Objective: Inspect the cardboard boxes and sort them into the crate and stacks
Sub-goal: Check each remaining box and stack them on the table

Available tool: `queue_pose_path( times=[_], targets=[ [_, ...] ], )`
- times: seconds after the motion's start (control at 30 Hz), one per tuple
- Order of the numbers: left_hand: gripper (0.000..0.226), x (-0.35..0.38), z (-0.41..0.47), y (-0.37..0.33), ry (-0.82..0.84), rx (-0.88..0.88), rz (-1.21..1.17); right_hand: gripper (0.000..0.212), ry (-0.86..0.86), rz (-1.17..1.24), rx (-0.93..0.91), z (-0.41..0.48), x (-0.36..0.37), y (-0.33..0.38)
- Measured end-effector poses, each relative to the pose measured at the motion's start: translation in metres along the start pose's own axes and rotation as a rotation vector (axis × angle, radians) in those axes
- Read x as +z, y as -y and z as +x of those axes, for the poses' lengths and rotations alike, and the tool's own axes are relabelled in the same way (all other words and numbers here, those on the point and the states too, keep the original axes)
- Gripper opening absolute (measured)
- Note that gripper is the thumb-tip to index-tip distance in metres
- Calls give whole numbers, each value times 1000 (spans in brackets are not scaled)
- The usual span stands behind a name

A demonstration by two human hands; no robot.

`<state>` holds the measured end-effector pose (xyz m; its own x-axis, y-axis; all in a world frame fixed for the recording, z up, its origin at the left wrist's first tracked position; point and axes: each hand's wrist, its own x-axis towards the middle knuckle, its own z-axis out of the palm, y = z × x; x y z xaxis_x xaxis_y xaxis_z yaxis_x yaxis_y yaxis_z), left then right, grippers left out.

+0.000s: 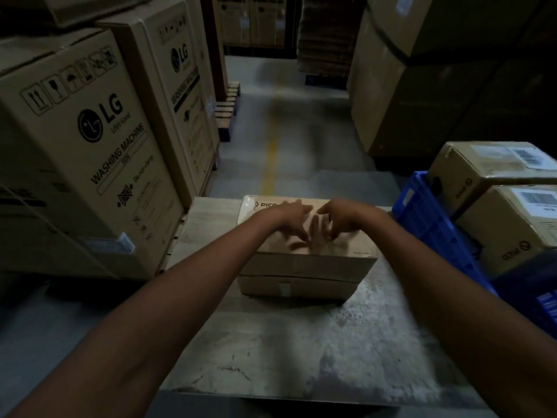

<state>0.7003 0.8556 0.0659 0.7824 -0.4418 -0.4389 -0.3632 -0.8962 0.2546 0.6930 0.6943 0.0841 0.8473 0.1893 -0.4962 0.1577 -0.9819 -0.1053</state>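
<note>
The upper Pico cardboard box (307, 260) lies on a second box (297, 285) at the far middle of a worn table (271, 342). Left hand (291, 217) and right hand (339, 218) rest fingertips on its lid, near each other, fingers loosely apart and gripping nothing, though blurred. Bare tabletop lies nearer than the fingers and left of them. A blue crate (428, 218) holding two more Pico boxes (512, 224) stands just right.

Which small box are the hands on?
The top box of the middle pile, under the left hand and right hand; the two boxes in the blue crate sit apart.
</note>
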Motion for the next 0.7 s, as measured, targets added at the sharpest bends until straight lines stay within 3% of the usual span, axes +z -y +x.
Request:
queue_pose_path(
  times=[0.2,0.37,0.53,0.7],
  targets=[
    [76,6,-1,-17,40,-22,45,67,-28,7,-7,-9,15,-15],
    [75,4,7,-34,-49,35,4,53,-44,23,34,-20,10,-20],
    [76,30,33,-44,14,-17,72,34,-180,54,159,-22,36,-17],
    [67,18,20,-44,14,32,67,35,-242,48,149,-30,38,-17]
  ],
)
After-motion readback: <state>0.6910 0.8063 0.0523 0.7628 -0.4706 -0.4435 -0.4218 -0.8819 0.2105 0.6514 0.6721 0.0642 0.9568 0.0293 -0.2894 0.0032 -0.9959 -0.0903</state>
